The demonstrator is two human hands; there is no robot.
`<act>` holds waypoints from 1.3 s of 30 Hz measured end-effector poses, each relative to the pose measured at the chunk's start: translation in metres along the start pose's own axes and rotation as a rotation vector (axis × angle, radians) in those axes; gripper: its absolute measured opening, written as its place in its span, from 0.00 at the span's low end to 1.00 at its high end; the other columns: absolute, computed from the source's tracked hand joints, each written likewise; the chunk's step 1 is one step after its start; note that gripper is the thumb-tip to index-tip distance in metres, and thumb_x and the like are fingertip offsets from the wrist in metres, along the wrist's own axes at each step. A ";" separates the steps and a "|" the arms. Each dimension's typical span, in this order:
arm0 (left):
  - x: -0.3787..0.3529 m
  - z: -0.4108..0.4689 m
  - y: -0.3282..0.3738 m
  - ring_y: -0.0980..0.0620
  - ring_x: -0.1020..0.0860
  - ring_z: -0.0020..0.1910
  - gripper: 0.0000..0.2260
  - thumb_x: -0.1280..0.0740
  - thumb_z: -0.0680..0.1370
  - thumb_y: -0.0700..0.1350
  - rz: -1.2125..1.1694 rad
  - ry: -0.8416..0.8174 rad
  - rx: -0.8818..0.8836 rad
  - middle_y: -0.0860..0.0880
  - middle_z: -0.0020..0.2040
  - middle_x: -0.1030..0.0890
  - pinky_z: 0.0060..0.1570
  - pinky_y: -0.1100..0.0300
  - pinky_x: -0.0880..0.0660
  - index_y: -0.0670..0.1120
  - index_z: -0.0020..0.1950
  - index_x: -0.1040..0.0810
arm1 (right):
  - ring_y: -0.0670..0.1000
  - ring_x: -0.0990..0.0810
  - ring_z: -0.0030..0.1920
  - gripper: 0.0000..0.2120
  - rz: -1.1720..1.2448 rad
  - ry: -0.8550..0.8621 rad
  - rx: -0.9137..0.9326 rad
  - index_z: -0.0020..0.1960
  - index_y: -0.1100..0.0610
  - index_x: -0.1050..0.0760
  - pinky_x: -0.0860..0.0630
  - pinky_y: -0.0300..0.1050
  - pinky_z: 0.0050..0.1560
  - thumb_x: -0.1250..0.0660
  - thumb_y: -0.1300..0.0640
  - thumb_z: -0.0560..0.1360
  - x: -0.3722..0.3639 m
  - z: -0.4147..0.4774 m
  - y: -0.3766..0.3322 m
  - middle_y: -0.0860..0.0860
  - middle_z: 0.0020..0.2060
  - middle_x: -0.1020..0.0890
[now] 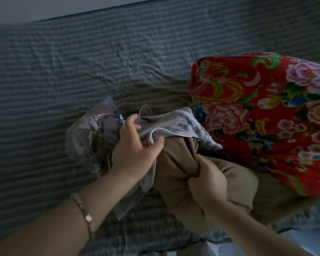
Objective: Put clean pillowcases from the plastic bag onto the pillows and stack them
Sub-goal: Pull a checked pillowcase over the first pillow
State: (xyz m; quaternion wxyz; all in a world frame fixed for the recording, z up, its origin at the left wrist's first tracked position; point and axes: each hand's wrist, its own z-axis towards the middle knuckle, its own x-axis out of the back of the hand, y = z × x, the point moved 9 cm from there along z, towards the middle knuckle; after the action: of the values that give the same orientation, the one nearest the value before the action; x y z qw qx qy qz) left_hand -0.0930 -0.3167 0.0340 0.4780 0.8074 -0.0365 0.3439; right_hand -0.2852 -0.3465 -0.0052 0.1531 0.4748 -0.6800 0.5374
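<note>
**Head view: case meets pillow at the bed's edge**

Head camera looks down, and both hands are busy at centre frame. The left hand point(137, 146) has its fingers curled into the pale case point(175, 124), pinching the piped edge against the thumb. The right hand point(209, 180), lower right of centre, is clenched tight on a bunched corner of the tan pillow point(175, 167). Whether that corner is inside the case yet, I can't tell; the cloth folds over itself there.

The bag point(85, 137) lies crumpled just left of the left hand, with more fabric showing through it. A red floral pillow point(266, 111) fills the right side, touching the case's far end, all on the striped bed point(63, 71).

The risks, as I judge them:
- The grip takes only one side of the opening, so the mouth could fold shut and the pillow snag.
- That bunched corner could go in twisted and leave a lump.
- The tan pillow hangs near the bed's lower edge, so a hard tug could drag it off.
</note>
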 end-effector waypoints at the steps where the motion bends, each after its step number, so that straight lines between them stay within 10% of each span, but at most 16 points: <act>1: -0.006 0.008 -0.004 0.55 0.28 0.55 0.31 0.33 0.69 0.60 0.121 -0.046 0.061 0.53 0.58 0.31 0.52 0.58 0.29 0.51 0.69 0.38 | 0.53 0.23 0.46 0.13 -0.033 0.003 0.057 0.46 0.54 0.24 0.33 0.43 0.34 0.38 0.63 0.63 0.000 -0.002 -0.003 0.48 0.43 0.20; 5: -0.039 0.014 0.002 0.48 0.23 0.54 0.10 0.39 0.78 0.45 0.468 -0.219 -0.031 0.48 0.52 0.20 0.46 0.61 0.31 0.46 0.57 0.23 | 0.57 0.21 0.40 0.17 -0.120 -0.001 0.264 0.42 0.56 0.24 0.36 0.40 0.27 0.40 0.64 0.54 0.003 -0.009 -0.019 0.49 0.36 0.20; 8: -0.043 -0.021 0.052 0.52 0.23 0.38 0.10 0.39 0.78 0.41 0.494 -0.093 -0.480 0.51 0.44 0.21 0.33 0.65 0.34 0.48 0.54 0.20 | 0.53 0.24 0.41 0.27 -0.104 -0.031 0.172 0.61 0.51 0.31 0.38 0.42 0.28 0.36 0.68 0.65 0.017 0.000 -0.010 0.48 0.40 0.24; 11: -0.077 -0.070 0.093 0.51 0.24 0.36 0.17 0.49 0.81 0.42 0.352 -0.383 -0.762 0.47 0.45 0.21 0.35 0.60 0.26 0.46 0.55 0.20 | 0.50 0.23 0.45 0.34 0.049 -0.173 0.146 0.71 0.39 0.53 0.33 0.34 0.31 0.38 0.61 0.76 0.012 0.006 -0.004 0.42 0.46 0.26; 12: -0.092 -0.082 0.097 0.49 0.24 0.43 0.37 0.68 0.75 0.54 0.314 -0.503 -0.734 0.44 0.48 0.21 0.43 0.56 0.26 0.43 0.58 0.22 | 0.50 0.22 0.51 0.27 0.161 -0.201 0.138 0.68 0.37 0.49 0.31 0.31 0.34 0.40 0.58 0.79 0.011 0.007 -0.005 0.40 0.51 0.26; 13: -0.101 -0.090 0.098 0.47 0.24 0.44 0.22 0.45 0.66 0.40 0.329 -0.572 -0.758 0.43 0.48 0.21 0.43 0.54 0.27 0.42 0.57 0.22 | 0.48 0.23 0.57 0.20 0.205 -0.160 0.114 0.65 0.36 0.41 0.29 0.28 0.39 0.41 0.55 0.80 0.019 0.006 -0.004 0.40 0.56 0.26; 14: -0.102 -0.092 0.101 0.47 0.24 0.40 0.16 0.48 0.79 0.44 0.255 -0.571 -0.762 0.44 0.44 0.21 0.38 0.54 0.26 0.42 0.56 0.22 | 0.45 0.24 0.59 0.15 0.224 -0.118 0.116 0.62 0.37 0.35 0.28 0.29 0.46 0.41 0.53 0.79 0.024 0.009 -0.002 0.40 0.59 0.25; 16: -0.085 -0.084 0.085 0.52 0.24 0.38 0.13 0.41 0.74 0.43 0.264 -0.352 -0.823 0.48 0.42 0.20 0.34 0.59 0.27 0.46 0.57 0.25 | 0.41 0.23 0.53 0.14 0.282 -0.123 0.094 0.61 0.44 0.29 0.27 0.31 0.49 0.37 0.54 0.77 0.025 0.018 0.001 0.41 0.54 0.22; 24: -0.022 -0.034 0.032 0.45 0.30 0.48 0.15 0.38 0.67 0.49 0.497 0.230 -0.609 0.47 0.50 0.31 0.46 0.53 0.26 0.47 0.51 0.31 | 0.50 0.23 0.33 0.09 0.480 0.060 -0.252 0.44 0.55 0.24 0.28 0.42 0.32 0.39 0.66 0.70 0.039 0.038 0.017 0.52 0.30 0.22; 30: -0.038 -0.019 0.000 0.32 0.30 0.62 0.39 0.27 0.65 0.50 0.661 0.063 -0.383 0.33 0.66 0.34 0.55 0.40 0.27 0.38 0.69 0.40 | 0.54 0.25 0.27 0.14 0.729 0.037 -0.505 0.44 0.59 0.24 0.24 0.45 0.27 0.39 0.76 0.70 0.031 0.028 0.038 0.56 0.29 0.22; 33: -0.023 0.017 -0.035 0.34 0.31 0.64 0.30 0.29 0.71 0.41 0.551 0.059 -0.090 0.36 0.68 0.33 0.60 0.42 0.29 0.38 0.70 0.36 | 0.53 0.25 0.30 0.18 0.775 -0.031 -0.573 0.44 0.60 0.25 0.24 0.43 0.25 0.40 0.81 0.66 0.027 0.020 0.036 0.55 0.32 0.23; 39: -0.033 0.017 -0.036 0.38 0.20 0.50 0.12 0.32 0.70 0.42 0.369 -0.198 -0.238 0.38 0.49 0.18 0.44 0.58 0.26 0.40 0.52 0.19 | 0.59 0.25 0.48 0.29 0.650 -0.119 -0.802 0.60 0.63 0.29 0.24 0.48 0.46 0.28 0.75 0.61 0.015 0.034 0.064 0.58 0.50 0.24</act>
State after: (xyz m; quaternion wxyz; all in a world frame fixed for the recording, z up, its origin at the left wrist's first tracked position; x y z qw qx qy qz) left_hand -0.0956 -0.3196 -0.0175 0.4931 0.7546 -0.2705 0.3380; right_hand -0.3339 -0.3855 -0.0448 0.1091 0.1730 -0.9523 0.2265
